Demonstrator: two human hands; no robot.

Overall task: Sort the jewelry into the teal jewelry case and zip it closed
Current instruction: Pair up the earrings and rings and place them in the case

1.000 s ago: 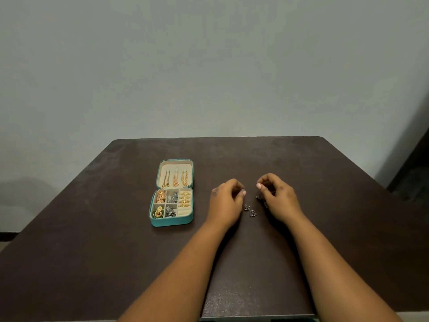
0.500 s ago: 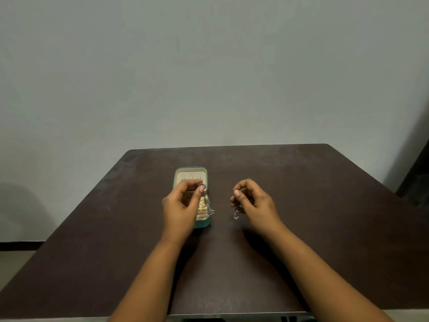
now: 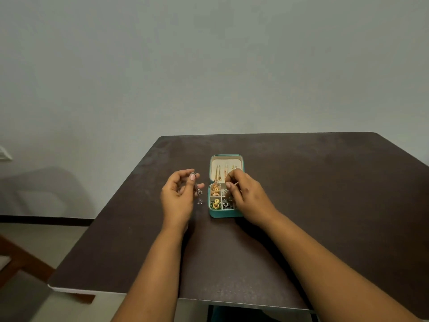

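Fingers (image 3: pixel 228 185) over jewelry-filled teal case (image 3: pixel 224 213).

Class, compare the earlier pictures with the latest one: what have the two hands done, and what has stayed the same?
Both hands lifted silver earrings off the table. The left hand now pinches a dangling silver earring left of the teal jewelry case; the right hand has reached over its compartments. The case stays open on the table.

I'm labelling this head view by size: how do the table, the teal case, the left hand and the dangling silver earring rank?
1. Table
2. Left hand and case: look alike, unranked
3. Earring
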